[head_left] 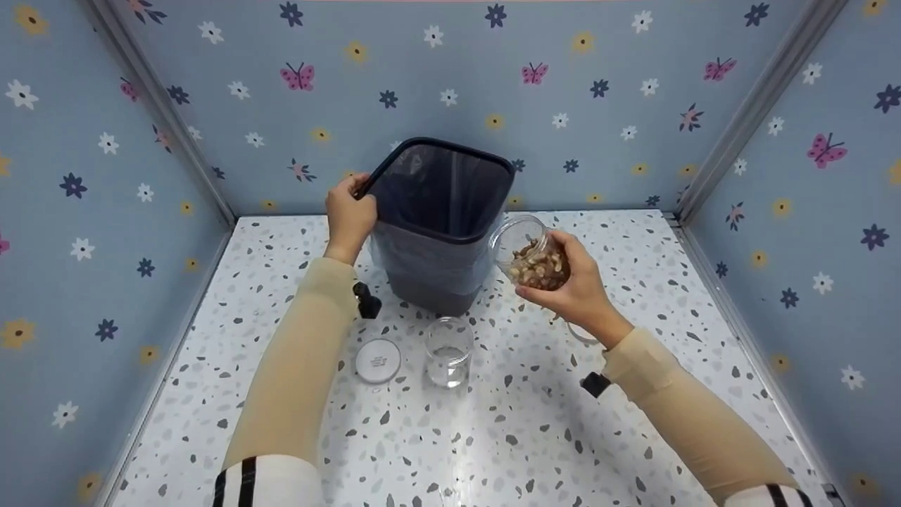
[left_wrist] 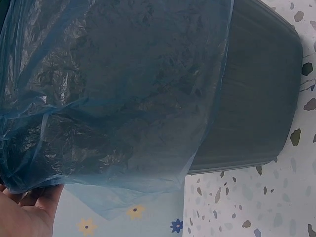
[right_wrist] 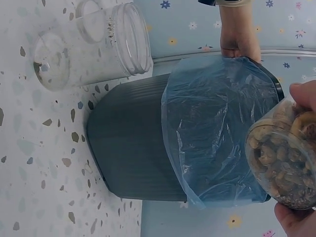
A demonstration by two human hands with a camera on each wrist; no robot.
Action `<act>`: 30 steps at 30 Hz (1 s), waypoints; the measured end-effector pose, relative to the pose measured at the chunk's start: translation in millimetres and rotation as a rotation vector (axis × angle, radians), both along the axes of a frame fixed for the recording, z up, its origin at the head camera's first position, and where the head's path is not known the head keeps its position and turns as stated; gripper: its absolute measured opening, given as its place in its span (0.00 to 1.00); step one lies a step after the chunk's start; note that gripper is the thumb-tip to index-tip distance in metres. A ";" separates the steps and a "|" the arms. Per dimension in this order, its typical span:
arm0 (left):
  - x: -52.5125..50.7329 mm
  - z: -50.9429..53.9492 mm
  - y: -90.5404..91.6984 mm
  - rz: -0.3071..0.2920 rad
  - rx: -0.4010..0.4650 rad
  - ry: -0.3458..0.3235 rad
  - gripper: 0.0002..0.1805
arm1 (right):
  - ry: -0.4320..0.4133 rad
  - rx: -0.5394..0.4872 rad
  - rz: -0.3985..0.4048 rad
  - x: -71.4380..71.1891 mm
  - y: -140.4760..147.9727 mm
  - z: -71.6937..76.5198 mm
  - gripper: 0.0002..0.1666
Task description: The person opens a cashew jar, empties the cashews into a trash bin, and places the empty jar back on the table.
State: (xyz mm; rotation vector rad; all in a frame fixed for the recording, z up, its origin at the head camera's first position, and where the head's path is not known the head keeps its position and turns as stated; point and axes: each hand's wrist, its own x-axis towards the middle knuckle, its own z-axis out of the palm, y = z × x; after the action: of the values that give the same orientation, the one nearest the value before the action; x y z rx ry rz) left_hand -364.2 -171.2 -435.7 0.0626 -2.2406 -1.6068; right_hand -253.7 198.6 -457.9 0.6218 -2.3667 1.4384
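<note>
A dark grey trash bin stands near the back wall, lined with a thin blue plastic bag that folds over its rim. My left hand grips the bin's black rim at its left corner, fingers hooked over the edge. On the right, my right hand holds a clear plastic jar, tilted with its mouth toward the bin. Nuts, brown and tan, fill the lower part of that jar. The jar's mouth is beside the bin's right side, slightly below the rim.
A second clear jar stands upright in front of the bin, with nothing visible inside. Beside it lies a white round lid. Another lid is partly hidden under my right wrist. Patterned blue walls enclose the speckled table.
</note>
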 end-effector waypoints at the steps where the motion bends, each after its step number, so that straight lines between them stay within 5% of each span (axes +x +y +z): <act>1: -0.1 0.2 -0.2 0.000 0.003 0.000 0.25 | 0.002 0.001 0.001 -0.4 0.1 1.6 0.57; 30: 1.1 1.1 0.4 0.009 0.005 0.005 0.24 | 0.070 0.020 -0.037 -13.3 4.5 31.3 0.57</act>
State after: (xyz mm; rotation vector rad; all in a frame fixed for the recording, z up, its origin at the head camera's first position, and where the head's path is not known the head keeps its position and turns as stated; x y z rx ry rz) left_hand -363.1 -170.8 -434.6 0.0695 -2.2299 -1.6061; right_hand -267.0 203.1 -426.6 0.6195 -2.3287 1.3570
